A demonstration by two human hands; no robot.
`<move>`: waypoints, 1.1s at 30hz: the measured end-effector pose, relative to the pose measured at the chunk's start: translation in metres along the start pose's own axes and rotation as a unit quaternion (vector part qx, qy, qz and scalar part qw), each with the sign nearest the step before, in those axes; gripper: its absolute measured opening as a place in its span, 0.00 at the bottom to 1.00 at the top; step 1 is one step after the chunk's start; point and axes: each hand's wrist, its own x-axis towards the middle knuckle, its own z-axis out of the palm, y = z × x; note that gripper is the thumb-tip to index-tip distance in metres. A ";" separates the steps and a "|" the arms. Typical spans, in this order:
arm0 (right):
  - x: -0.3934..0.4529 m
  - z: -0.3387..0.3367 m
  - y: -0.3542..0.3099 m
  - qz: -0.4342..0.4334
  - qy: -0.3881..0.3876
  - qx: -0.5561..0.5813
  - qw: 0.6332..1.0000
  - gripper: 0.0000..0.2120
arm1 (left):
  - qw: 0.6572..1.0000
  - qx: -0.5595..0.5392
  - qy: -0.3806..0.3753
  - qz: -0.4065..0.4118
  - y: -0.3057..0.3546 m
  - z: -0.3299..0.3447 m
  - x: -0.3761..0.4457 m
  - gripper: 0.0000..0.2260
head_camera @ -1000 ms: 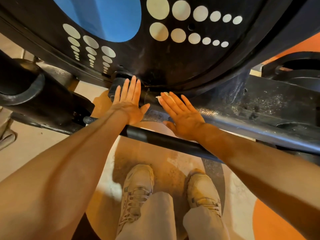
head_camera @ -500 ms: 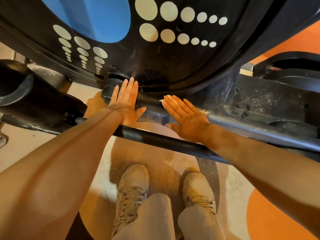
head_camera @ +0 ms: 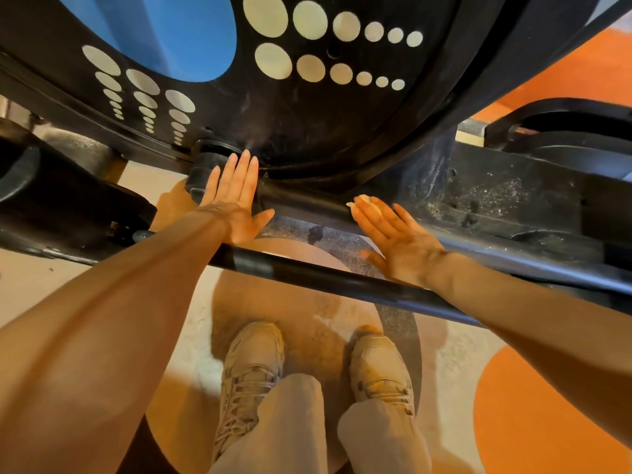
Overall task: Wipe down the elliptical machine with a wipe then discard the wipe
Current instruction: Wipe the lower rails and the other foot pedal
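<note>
The black elliptical machine point(head_camera: 307, 124) fills the upper view, its round housing marked with white dots and a blue disc. My left hand point(head_camera: 236, 196) lies flat with straight fingers against the lower housing by a black hub. My right hand point(head_camera: 393, 234) is flat too, pressing a small white wipe point(head_camera: 362, 201) onto the dusty grey rail point(head_camera: 513, 258). Only the wipe's edge shows past my fingertips.
A black bar point(head_camera: 325, 278) crosses under both forearms. A black pedal arm point(head_camera: 61, 200) sits at the left and the dusty black frame point(head_camera: 513, 196) at the right. My two beige shoes point(head_camera: 253, 364) stand on a beige and orange floor below.
My right hand has slid the wipe rightward along the rail, away from my left hand. The left hand has stayed on the housing.
</note>
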 end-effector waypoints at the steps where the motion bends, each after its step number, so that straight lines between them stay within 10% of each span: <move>1: 0.007 0.000 -0.004 -0.012 -0.001 -0.007 1.000 0.35 | 1.000 0.003 -0.001 -0.001 0.000 0.000 0.000 0.39; 33: 0.046 0.003 -0.020 -0.096 0.027 -0.111 0.989 0.36 | 1.000 0.030 -0.005 0.005 0.000 0.000 0.002 0.40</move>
